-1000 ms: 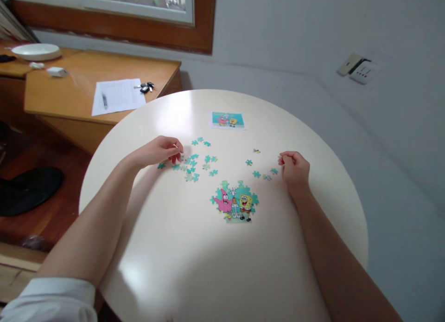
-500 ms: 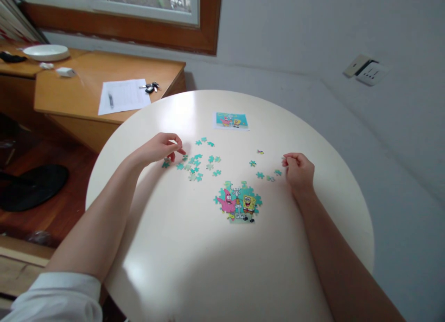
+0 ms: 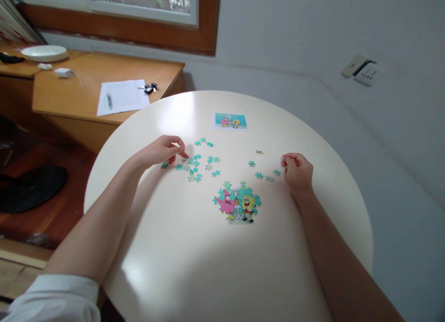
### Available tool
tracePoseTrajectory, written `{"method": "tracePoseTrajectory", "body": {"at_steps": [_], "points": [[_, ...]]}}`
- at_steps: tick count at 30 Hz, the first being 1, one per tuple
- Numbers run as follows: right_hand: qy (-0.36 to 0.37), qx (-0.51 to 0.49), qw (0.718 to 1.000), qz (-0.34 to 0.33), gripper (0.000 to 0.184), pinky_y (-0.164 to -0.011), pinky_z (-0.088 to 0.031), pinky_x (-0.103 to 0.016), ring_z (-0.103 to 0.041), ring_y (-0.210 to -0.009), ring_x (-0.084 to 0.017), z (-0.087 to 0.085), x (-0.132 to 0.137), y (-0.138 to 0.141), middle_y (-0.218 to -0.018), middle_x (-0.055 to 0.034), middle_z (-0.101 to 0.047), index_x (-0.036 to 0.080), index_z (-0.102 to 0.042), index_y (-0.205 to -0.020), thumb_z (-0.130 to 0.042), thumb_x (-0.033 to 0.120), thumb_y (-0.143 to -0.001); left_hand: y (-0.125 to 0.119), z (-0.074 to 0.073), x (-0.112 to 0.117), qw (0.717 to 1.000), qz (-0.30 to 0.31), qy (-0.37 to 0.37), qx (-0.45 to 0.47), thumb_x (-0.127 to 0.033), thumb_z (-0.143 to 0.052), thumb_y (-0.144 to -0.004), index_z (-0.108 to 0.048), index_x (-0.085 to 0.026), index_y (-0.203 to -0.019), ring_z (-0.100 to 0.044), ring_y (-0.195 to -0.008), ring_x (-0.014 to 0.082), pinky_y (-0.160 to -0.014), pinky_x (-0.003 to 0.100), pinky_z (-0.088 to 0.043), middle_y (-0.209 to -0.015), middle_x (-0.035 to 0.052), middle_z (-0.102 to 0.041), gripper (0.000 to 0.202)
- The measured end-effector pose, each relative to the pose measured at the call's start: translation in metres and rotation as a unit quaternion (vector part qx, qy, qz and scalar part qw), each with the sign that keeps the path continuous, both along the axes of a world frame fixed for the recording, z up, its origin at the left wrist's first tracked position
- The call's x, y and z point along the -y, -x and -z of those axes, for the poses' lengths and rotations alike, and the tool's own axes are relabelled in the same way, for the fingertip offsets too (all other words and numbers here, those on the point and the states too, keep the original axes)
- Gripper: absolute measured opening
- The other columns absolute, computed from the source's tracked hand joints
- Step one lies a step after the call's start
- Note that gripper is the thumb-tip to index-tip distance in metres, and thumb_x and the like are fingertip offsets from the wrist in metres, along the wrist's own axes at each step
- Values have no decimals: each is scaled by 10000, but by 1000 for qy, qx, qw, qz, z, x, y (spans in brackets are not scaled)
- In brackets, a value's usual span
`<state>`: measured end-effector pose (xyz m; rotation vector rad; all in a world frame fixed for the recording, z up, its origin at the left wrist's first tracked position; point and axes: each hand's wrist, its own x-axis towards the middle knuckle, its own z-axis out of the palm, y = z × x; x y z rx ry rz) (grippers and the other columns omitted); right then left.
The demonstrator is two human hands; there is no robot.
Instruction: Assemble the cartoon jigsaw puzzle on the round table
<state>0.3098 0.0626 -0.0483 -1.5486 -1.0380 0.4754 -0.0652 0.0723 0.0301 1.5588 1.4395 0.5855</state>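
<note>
My left hand is over the left edge of a loose cluster of teal puzzle pieces. Its fingers are apart, and the index finger reaches down to the pieces. My right hand rests on the table at the right, fingers curled against the thumb; whether a piece is between them is hidden. Just left of it lie a few loose puzzle pieces. Between my hands and nearer to me sits a partly joined puzzle with pink, pale and yellow cartoon figures and a jagged outline.
A small reference picture lies toward the far side of the round white table. Behind it on the left, a wooden desk bears a paper sheet, keys and a white plate. A wall with sockets stands at right.
My left hand has shifted slightly right and toward me, its index finger moving further over the cluster. The right hand stays in place. The whole view has tilted a little.
</note>
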Motion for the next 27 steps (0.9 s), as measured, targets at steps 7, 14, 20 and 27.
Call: {"method": "tracePoseTrajectory", "body": {"at_steps": [7, 14, 20, 27], "points": [[0, 10, 1000, -2, 169, -497, -348, -245, -456, -494, -103, 1, -1, -1, -545, 34, -526, 184, -597, -697, -501, 295, -613, -1, 4, 1, 999, 40, 6, 1, -262, -594, -629, -561, -190, -679, -450, -411, 81, -388, 209, -314, -825, 87, -749, 94], [-7, 14, 1000, -4, 184, -504, -345, -246, -474, -502, -110, 1, 0, 0, -535, 30, -543, 193, -596, -684, -501, 328, -603, -3, 0, 2, 999, 38, 10, -20, -283, -579, -637, -563, -193, -642, -392, -392, 71, -401, 225, -305, -819, 74, -748, 91], [-5, 9, 1000, -2, 171, -483, -341, -242, -448, -477, -100, -2, 1, 1, -526, 35, -536, 188, -597, -678, -508, 305, -591, -3, 2, 2, 999, 43, 3, -18, -290, -570, -638, -561, -194, -650, -395, -402, 76, -402, 228, -296, -827, 79, -746, 98], [-2, 11, 1000, -2, 175, -470, -331, -235, -446, -471, -96, 0, 1, -1, -532, 35, -540, 185, -603, -689, -509, 306, -604, -2, 4, 0, 999, 44, 0, -25, -299, -564, -637, -559, -200, -648, -390, -401, 76, -403, 230, -300, -830, 72, -746, 99]]}}
